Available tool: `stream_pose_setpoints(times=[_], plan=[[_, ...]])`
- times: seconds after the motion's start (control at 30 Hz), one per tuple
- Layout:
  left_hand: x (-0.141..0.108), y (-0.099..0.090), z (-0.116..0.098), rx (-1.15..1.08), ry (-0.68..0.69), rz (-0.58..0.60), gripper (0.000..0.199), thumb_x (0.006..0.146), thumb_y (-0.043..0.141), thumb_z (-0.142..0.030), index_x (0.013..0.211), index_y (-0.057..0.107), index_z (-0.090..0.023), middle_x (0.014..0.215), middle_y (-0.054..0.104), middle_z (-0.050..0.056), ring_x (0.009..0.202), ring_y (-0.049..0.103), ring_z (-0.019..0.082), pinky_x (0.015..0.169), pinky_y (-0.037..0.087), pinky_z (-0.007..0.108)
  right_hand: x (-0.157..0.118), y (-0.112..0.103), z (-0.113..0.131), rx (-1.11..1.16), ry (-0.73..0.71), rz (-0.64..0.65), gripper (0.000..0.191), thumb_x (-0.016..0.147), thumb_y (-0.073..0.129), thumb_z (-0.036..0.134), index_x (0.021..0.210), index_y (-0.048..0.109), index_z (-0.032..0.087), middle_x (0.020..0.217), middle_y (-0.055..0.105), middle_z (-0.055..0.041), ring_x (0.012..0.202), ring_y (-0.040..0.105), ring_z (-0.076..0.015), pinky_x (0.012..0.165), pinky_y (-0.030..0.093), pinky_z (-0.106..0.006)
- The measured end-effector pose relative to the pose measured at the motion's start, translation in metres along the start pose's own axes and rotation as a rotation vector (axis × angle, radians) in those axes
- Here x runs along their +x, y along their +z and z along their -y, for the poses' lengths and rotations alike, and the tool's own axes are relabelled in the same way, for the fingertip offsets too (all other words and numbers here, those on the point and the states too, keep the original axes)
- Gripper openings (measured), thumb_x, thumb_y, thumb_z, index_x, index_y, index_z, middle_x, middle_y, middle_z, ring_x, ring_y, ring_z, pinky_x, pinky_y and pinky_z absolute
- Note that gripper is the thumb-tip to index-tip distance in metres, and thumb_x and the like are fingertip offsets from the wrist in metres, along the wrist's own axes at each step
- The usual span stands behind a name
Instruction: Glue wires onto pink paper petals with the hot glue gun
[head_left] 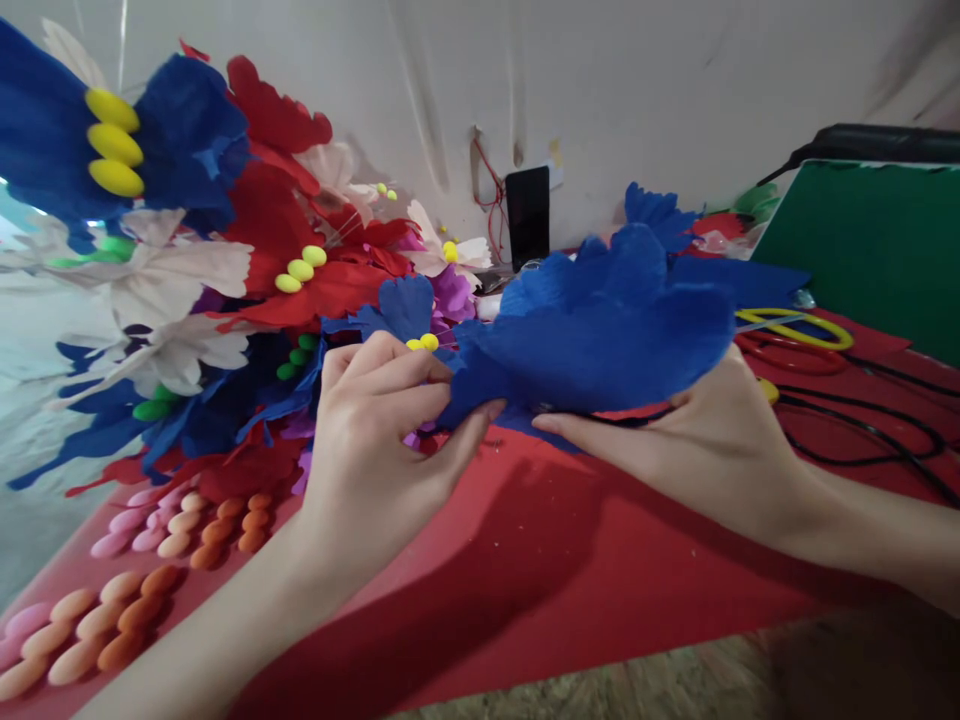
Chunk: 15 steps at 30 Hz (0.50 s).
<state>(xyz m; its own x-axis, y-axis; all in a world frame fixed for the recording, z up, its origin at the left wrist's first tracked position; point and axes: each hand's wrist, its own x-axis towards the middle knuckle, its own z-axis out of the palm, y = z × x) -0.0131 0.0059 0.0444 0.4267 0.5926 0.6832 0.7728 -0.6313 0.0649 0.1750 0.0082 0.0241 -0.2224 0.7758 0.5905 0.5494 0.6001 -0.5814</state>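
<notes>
Both hands grip a blue scalloped wing piece [592,335], of paper or thin cloth, above the red table. My left hand [382,415] pinches its left end between thumb and curled fingers. On the right end my right hand [697,450] is closed, its thumb under the lower edge and most fingers hidden behind the blue material. The two thumbs point toward each other with a gap between them. Close behind my left hand is a smaller blue piece [405,310] with yellow egg-shaped beads [424,343].
Finished-looking butterflies crowd the left, including a red one [330,290] and a blue one [187,130]. Rows of pink and orange egg shapes [112,610] lie front left. Yellow-handled scissors [814,335], black cable [862,425] and a green box [870,250] are right. A phone [528,215] leans on the wall.
</notes>
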Motion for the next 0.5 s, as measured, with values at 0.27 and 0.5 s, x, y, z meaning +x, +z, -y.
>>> stream_pose_setpoints(times=[0.27,0.5], plan=[[0.001,0.0,0.003,0.034,-0.006,0.02,0.038,0.083,0.055,-0.03,0.048,0.045,-0.022,0.053,0.055,-0.003,0.056,0.047,0.015,0.06,0.033,0.035,0.007,-0.004,-0.003,-0.049,-0.064,-0.013,0.027,0.07,0.067,0.026,0.045,0.057,0.021,0.05,0.06,0.0018,0.051,0.057,-0.0143,0.047,0.043,-0.026],[0.002,0.002,0.008,-0.001,0.0,0.131,0.039,0.085,0.051,-0.026,0.047,0.046,-0.019,0.05,0.053,-0.002,0.056,0.048,0.014,0.057,0.036,0.03,0.011,-0.004,-0.011,-0.101,-0.105,0.061,0.021,0.07,0.066,0.028,0.05,0.063,0.021,0.06,0.067,0.0003,0.056,0.061,-0.0158,0.046,0.043,-0.025]])
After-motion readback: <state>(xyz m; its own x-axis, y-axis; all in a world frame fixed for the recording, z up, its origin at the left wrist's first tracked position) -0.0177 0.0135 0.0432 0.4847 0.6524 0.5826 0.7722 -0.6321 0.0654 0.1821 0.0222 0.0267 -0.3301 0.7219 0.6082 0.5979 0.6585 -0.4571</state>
